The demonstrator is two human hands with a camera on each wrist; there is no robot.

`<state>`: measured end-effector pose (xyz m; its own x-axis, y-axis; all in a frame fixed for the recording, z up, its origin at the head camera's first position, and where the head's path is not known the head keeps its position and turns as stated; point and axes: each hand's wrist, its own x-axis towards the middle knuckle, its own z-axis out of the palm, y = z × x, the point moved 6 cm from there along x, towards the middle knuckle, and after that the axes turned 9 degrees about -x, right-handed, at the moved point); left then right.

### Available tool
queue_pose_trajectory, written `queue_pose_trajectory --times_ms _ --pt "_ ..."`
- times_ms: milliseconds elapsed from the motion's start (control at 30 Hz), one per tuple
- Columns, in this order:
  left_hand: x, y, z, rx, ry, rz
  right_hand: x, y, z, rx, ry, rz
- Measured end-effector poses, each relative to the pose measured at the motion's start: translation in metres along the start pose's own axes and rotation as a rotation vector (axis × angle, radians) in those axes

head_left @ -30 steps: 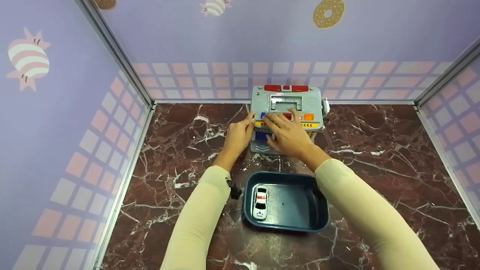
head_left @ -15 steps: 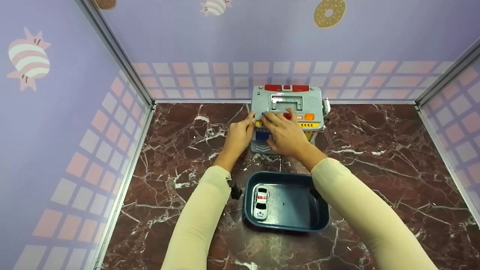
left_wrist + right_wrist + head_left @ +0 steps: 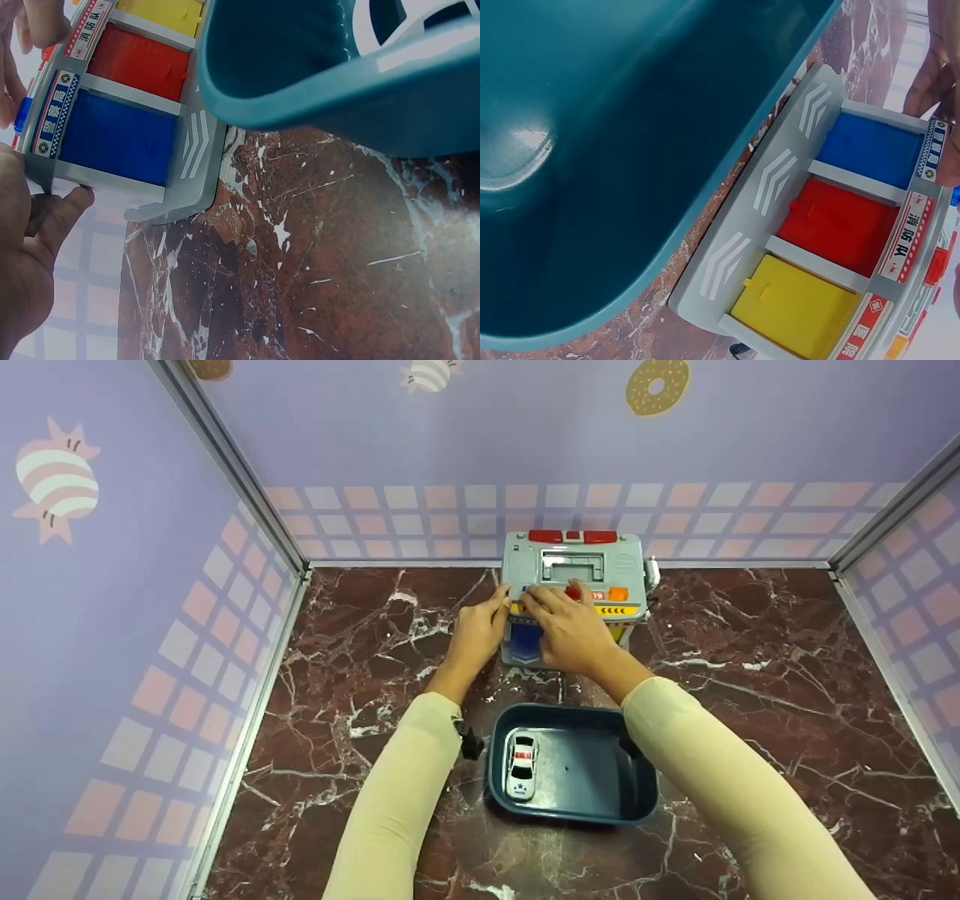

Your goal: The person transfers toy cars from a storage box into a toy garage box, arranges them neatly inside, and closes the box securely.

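A grey toy garage [image 3: 517, 562] stands against the back wall in the head view. Its front has a blue door [image 3: 112, 139], a red door [image 3: 840, 225] and a yellow door [image 3: 795, 307], all filling their frames. My left hand [image 3: 476, 634] grips the garage's left side at the roof corner. Fingers of my right hand [image 3: 577, 634] rest on the roof's front edge, around the blue light at the left; its thumb is mostly hidden in the head view. Red and orange roof lights show beside that hand.
A dark teal bin [image 3: 574, 817] sits in front of the garage, under my right forearm. Inside, along its left wall, lies a white toy police car [image 3: 520, 784]. Patterned panels [image 3: 465, 450] enclose the marbled table [image 3: 360, 675] at the back and both sides.
My right hand has shifted slightly left along the roof edge, its thumb drawing in. In the head view the blue door now shows lower, over the ramp chevrons. My left hand stays put.
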<state>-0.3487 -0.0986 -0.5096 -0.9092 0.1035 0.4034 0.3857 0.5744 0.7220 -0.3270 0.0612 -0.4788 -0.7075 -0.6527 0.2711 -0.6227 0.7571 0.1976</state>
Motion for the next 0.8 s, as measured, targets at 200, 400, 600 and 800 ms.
queue_pose_trajectory --times_ms 200,400,600,800 --pt "0.0009 -0.0006 0.0002 -0.005 -0.006 -0.003 -0.0002 -0.0002 -0.001 0.01 -0.014 0.008" --pt "0.0004 -0.001 0.0003 -0.003 -0.011 -0.005 -0.0007 -0.0001 -0.0023 0.023 -0.046 0.006" --pt "-0.0002 -0.0008 0.0006 -0.009 -0.017 -0.003 -0.0021 0.0002 -0.003 0.021 -0.059 0.003" --pt "0.0007 -0.0013 0.0003 0.005 -0.023 -0.005 -0.0051 0.0022 -0.0034 0.027 -0.05 -0.001"
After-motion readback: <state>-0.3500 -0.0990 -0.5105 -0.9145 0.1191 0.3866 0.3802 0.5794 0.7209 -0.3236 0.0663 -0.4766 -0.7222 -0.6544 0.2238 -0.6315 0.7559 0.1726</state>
